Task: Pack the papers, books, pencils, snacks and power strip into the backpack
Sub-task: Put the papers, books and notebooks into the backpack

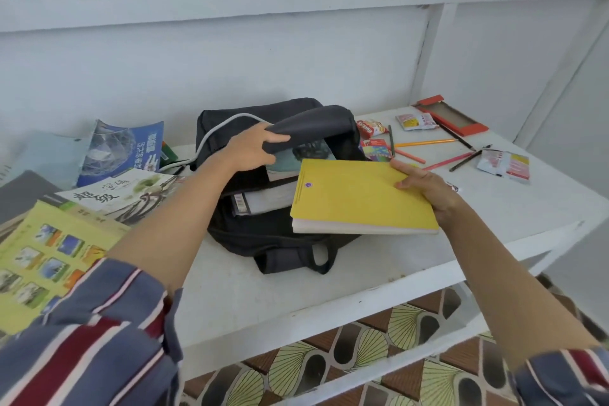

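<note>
Yellow book [359, 194] gripped by right hand [425, 189] over backpack [280, 234] | left hand [252, 150] pinches flap [313, 128] up

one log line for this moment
left hand holds backpack flap up | right hand holds yellow book at opening | pencils, snacks on table

The backpack [263, 241] is black, the cable [211, 135] on it pale grey. The book [356, 194] is yellow with a small purple dot. The table [296, 300] is white. The pencils [425, 143] are orange, pink and dark. The box [461, 119] is orange-red. The sleeves [99, 339] are striped blue, dark red and white. The floor [329, 362] has brown tiles with yellow-green fans.
</note>
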